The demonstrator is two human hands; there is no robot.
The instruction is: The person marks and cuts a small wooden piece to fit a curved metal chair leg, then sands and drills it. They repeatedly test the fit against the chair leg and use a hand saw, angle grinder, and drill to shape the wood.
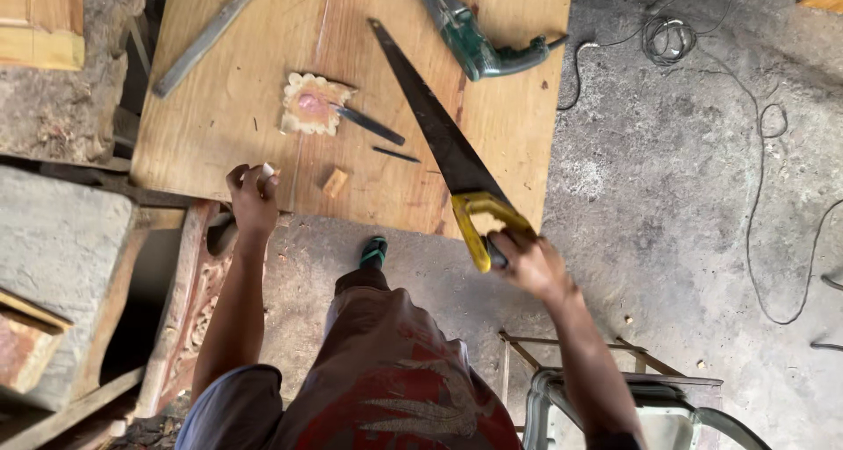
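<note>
The right hand (527, 261) has its grip closed around the yellow handle of a handsaw (439, 138), whose dark blade runs up and away from that grip across the plywood desk (219, 108). The left hand (253, 195) pinches a small pale piece, perhaps chalk, at the desk's near edge. Beyond the left grip lie a carved wooden ornament (309, 103) and a chisel (369, 125); beyond the right, a green power drill (470, 37). The board looks unclamped, so a saw stroke could shift it, and the teeth could skid toward the steadying left hand.
</note>
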